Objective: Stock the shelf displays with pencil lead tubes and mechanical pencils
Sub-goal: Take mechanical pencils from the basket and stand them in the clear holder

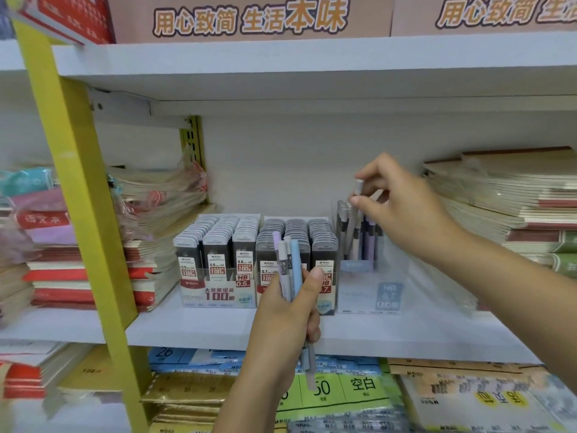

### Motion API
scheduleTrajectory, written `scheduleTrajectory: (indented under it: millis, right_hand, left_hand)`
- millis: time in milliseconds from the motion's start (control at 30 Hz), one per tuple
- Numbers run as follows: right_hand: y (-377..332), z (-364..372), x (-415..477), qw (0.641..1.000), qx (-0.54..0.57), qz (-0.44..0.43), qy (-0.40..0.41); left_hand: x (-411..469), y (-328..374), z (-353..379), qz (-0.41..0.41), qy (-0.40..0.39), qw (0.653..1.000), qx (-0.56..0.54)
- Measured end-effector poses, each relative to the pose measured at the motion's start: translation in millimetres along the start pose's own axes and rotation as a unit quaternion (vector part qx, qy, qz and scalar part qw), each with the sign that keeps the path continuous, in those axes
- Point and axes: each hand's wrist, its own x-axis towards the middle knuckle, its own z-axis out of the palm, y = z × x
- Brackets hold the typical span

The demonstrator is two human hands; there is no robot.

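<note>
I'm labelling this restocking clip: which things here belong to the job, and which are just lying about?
In the job: right hand pinching a grey mechanical pencil; left hand gripping a pencil bundle; clear pencil stand; lead tube displays.
Lying about: notebook stacks; paper packs below; yellow upright.

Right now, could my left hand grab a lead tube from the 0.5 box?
Probably not: the left hand is full, fingers wrapped round a bunch of pencils. The 0.5 box itself stands open-topped with nothing before it.
</note>
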Motion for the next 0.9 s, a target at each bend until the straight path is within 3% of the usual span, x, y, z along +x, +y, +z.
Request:
scheduleTrajectory:
  millis: [367, 533, 633, 767, 833, 900]
  right_hand:
    - [13.1, 23.2, -1.2, 1.000, 0.001, 0.009, -0.013]
    - [19.2, 33.4, -8.1, 0.990, -0.140, -0.021, -0.004]
    - [16.8, 31.4, -15.4, 0.986, -0.167, 0.022, -0.003]
    - [-10.2, 21.4, -48.5, 0.998, -0.022, 0.021, 0.050]
    - [-26.1, 18.8, -70.5, 0.986, 0.143, 0.085, -0.022]
    - [-34.8, 18.4, -84.6, 0.947, 0.258, 0.154, -0.112]
  left_hand:
    - [3.2, -2.7, -3.6, -0.001, -0.013, 1.000, 0.018]
    - [2.4, -0.9, -7.3, -0.001, -0.019, 1.000, 0.012]
    - [-1.0, 3.3, -9.0, 0.001, -0.053, 0.999, -0.003]
    - [-11.1, 6.8, -7.9, -0.009, -0.106, 0.994, 0.001]
    - [-15.6, 6.9, -5.5, -0.013, -0.123, 0.992, 0.011]
    - [-18.7, 7.1, -2.1, -0.012, -0.141, 0.990, 0.017]
